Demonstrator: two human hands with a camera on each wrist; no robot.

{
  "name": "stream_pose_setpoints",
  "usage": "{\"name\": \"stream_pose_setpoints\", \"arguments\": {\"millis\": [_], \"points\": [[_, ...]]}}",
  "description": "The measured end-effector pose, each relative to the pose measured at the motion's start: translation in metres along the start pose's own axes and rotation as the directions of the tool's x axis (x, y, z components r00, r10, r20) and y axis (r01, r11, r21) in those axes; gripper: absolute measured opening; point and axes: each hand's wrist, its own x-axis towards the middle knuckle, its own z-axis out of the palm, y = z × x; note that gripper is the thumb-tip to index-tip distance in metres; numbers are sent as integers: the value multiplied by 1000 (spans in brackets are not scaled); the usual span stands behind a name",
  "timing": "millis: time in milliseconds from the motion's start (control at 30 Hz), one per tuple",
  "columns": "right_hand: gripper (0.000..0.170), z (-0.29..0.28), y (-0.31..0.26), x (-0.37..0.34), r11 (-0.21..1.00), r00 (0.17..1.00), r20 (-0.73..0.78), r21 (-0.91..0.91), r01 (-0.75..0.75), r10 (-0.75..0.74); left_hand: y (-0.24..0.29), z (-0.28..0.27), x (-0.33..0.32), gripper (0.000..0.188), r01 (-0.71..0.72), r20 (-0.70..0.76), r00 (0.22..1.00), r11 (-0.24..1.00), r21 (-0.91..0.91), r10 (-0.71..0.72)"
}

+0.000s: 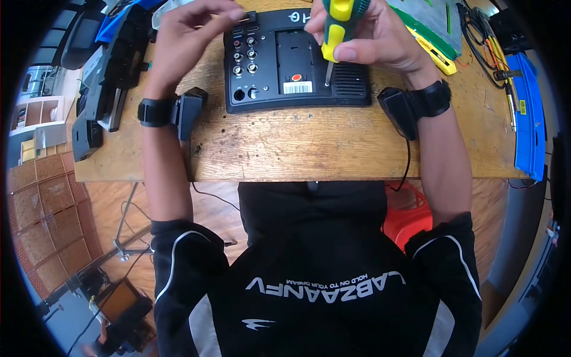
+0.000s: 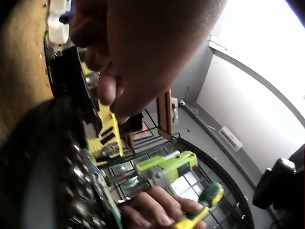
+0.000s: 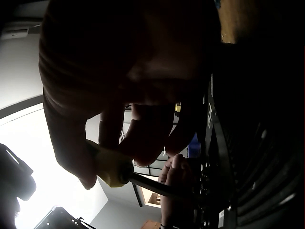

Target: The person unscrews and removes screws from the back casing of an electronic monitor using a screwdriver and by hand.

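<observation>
A black electronic unit (image 1: pixel 270 95) lies on the wooden table, with round metal connectors (image 1: pixel 251 54) on its left side and a recess holding a barcode label (image 1: pixel 297 88). My right hand (image 1: pixel 386 38) grips a screwdriver (image 1: pixel 336 30) by its yellow and green handle. The screwdriver's shaft reaches down to the unit just right of the label, and its tip is at the recess's lower right corner. My left hand (image 1: pixel 181 44) is at the unit's upper left corner, fingers extended over a small black block (image 1: pixel 247 18) there. The right wrist view is dark.
A yellow cutter (image 1: pixel 437 53) lies right of the unit, near a green-edged tray (image 1: pixel 428 24). Black cables (image 1: pixel 476 30) and a blue bin (image 1: pixel 529 113) are at the right edge. Black cases (image 1: pixel 116 59) line the left side. A red stool (image 1: pixel 410 211) stands under the table.
</observation>
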Motion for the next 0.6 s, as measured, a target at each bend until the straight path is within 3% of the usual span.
{"name": "stream_pose_setpoints", "arguments": {"millis": [67,100,133,200,233,333,367,433,467,533,600], "points": [[46,8,-8,2,997,999,-21,64,-36,38,30,17,1,21,56,212,977,986,-156,-22],[46,11,-10,4,989,996,-39,129,-70,75,43,27,1,20,-38,272,959,989,-144,77],[46,11,-8,5,989,996,-37,128,-73,78,59,34,0,17,52,383,924,993,-105,-8],[47,6,4,7,988,1000,21,156,11,-15,69,43,3,12,94,536,844,992,-88,-32],[48,3,7,7,991,998,45,133,28,-35,71,48,5,12,30,571,820,995,-98,32],[46,3,5,5,985,999,33,171,0,-6,61,63,9,14,-72,561,813,983,-167,154],[46,-1,-3,7,985,1000,30,173,-1,-4,56,68,8,19,-199,476,837,961,-194,269],[44,-11,-25,16,896,938,334,385,-223,91,57,71,4,18,-171,454,851,956,-240,266],[44,-10,-20,12,897,939,331,383,-221,90,57,72,4,18,-149,427,865,947,-283,264],[45,1,-3,4,986,998,17,153,-69,67,55,79,4,17,-170,365,880,919,-357,305],[47,4,-1,6,986,999,4,164,-40,40,56,80,-1,17,-117,331,916,941,-319,226]]}}
